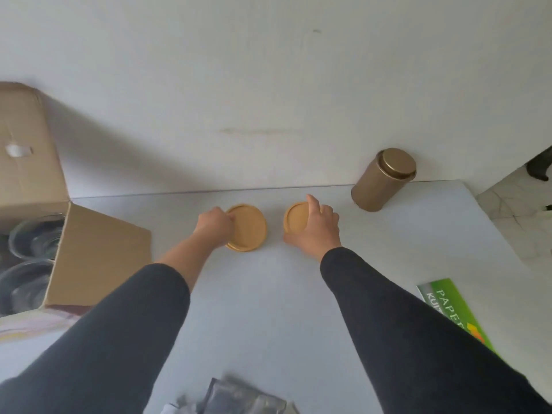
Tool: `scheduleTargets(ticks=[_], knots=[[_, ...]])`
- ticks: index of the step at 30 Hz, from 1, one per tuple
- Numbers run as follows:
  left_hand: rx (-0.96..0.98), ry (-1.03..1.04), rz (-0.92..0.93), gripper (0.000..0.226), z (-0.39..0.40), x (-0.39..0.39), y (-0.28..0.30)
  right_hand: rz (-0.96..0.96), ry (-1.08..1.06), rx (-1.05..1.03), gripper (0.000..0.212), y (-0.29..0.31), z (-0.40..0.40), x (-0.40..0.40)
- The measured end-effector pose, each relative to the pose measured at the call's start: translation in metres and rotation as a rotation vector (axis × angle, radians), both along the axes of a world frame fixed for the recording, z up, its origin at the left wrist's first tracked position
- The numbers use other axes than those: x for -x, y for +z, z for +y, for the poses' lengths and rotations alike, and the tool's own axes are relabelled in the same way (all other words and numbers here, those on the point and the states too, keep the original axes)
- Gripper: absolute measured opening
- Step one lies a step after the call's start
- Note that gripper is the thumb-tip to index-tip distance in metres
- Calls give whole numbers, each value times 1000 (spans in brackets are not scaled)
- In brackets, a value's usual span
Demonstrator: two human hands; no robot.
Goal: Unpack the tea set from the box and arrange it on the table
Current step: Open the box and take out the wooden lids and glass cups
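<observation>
Coasters, two round tan wooden ones, lie side by side near the far edge of the table (268,294), a little apart from each other. Your left hand (213,225) is curled over the near left rim of the left coaster (248,227), fingers bent down onto it; whether they pinch the edge or only press on it, you cannot tell. That coaster looks thick at its near rim, perhaps a stack, though blur hides it. Your right hand (316,227) lies spread over the right coaster (294,218), index finger stretched toward the far edge, thumb down on the table at the coaster's near side, covering its right half. Both forearms wear dark sleeves, the left one pushed up from the wrist.

Toward the far right corner stands a gold tin canister (383,180) with its lid on, close to the wall and well apart from your right hand. At the left edge the cardboard box (89,252) sits open, one flap lying toward you, with clear glass pieces (33,240) visible inside. A green printed packet (457,312) lies at the right edge, and crumpled grey wrapping (245,398) rests at the near edge.
</observation>
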State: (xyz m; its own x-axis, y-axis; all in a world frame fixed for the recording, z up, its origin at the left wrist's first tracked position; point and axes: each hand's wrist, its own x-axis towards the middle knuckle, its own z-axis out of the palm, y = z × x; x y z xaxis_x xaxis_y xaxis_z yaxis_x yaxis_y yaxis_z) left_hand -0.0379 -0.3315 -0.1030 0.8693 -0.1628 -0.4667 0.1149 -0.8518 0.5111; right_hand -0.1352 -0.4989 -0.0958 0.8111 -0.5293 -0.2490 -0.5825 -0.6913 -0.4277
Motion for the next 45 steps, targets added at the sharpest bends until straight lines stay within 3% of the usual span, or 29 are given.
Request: scheduleTargets(ticks=[12, 17, 19, 24, 36, 42, 45], knots=[[-133, 42, -89, 36, -30, -33, -17, 52, 149, 17, 98, -38, -42, -46], [-190, -113, -81, 88, -41, -25, -12, 132, 105, 76, 98, -36, -48, -54], [-259, -218, -93, 99, -45, -22, -14, 153, 106, 72, 98, -35, -48, -56], [-266, -233, -132, 86, -55, -22, -22, 134, 109, 55, 90, -36, -50, -59], [-198, -231, -221, 89, -50, -24, -26, 141, 144, 75, 91, -34, -54, -63], [-183, -262, -201, 111, -41, -18, -24, 165, 166, 68, 104, -32, -52, -56], [-217, -270, -205, 113, -26, -13, -14, 56, 150, 98, 101, -23, -42, -50]])
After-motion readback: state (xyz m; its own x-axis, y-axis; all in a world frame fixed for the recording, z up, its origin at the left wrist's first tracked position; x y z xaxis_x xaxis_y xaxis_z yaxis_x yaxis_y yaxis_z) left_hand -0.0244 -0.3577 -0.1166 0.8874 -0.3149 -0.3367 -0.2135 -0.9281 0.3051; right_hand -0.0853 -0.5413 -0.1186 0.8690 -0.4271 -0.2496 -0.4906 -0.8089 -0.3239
